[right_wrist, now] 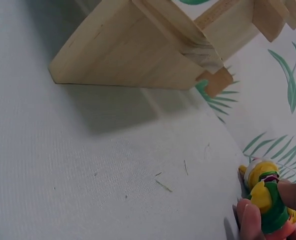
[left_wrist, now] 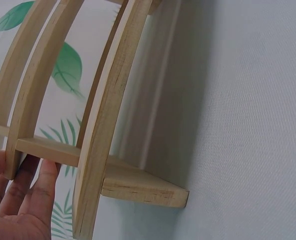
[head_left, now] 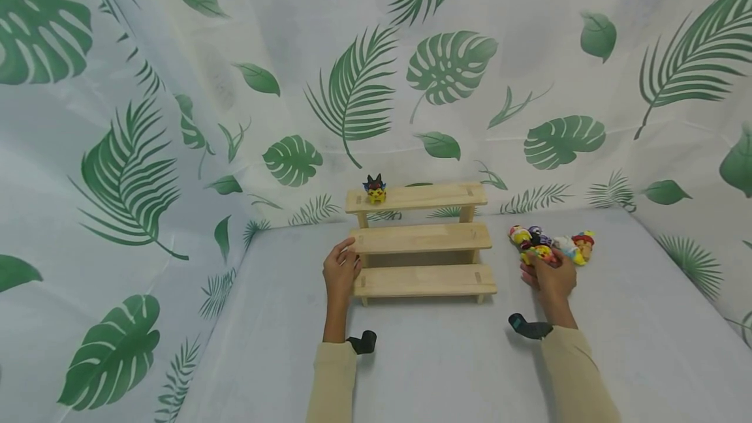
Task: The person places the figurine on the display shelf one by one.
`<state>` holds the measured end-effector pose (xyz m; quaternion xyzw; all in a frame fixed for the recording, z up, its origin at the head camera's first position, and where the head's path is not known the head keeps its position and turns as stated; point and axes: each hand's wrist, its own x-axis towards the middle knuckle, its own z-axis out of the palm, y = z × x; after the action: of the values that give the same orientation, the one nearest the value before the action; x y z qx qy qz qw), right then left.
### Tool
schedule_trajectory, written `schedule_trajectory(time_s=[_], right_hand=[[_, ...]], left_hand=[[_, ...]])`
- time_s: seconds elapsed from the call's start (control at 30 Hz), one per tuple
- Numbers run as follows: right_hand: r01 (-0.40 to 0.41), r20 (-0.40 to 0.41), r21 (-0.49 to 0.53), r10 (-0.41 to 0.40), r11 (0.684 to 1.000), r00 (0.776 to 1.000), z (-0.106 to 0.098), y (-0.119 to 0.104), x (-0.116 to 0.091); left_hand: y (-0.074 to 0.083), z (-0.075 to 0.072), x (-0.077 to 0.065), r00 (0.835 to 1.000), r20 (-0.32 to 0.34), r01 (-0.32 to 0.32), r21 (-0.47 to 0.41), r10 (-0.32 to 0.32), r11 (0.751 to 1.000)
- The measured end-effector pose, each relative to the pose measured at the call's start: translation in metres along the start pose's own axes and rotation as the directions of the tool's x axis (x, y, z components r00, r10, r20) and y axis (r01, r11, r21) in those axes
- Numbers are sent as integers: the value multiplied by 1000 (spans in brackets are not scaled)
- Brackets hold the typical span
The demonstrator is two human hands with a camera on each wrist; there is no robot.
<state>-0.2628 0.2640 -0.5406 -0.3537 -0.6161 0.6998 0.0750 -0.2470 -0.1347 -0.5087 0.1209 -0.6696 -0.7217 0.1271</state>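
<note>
A three-tier wooden step shelf [head_left: 420, 238] stands in the middle of the head view. My left hand [head_left: 342, 273] grips the left end of its middle board, with thumb and fingers on opposite sides in the left wrist view. On the top board's left end sits a yellow figurine with a dark, pointed top [head_left: 375, 189]. To the right of the shelf, my right hand [head_left: 552, 281] holds a small yellow and green toy figurine [right_wrist: 273, 205] between thumb and fingers. Several other colourful figurines [head_left: 583, 245] lie close together around that hand.
A pale cloth [head_left: 435, 358] covers the surface under the shelf. Behind and at the sides hangs white fabric with green leaf prints [head_left: 452, 67]. Dark wrist mounts [head_left: 531, 328] are strapped on both arms.
</note>
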Motion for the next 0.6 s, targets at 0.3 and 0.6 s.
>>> schedule_trajectory(time_s=[0.3,0.6], right_hand=[[3,24,-68,-1,998,1000,-1,-1,1],[44,32,-130,-40,991,999,1,0,1]], left_hand=[[1,-1,0,1000,4,12,9,-12,1000],[1,1,-2,1000,-22,-9,2,9,1000]])
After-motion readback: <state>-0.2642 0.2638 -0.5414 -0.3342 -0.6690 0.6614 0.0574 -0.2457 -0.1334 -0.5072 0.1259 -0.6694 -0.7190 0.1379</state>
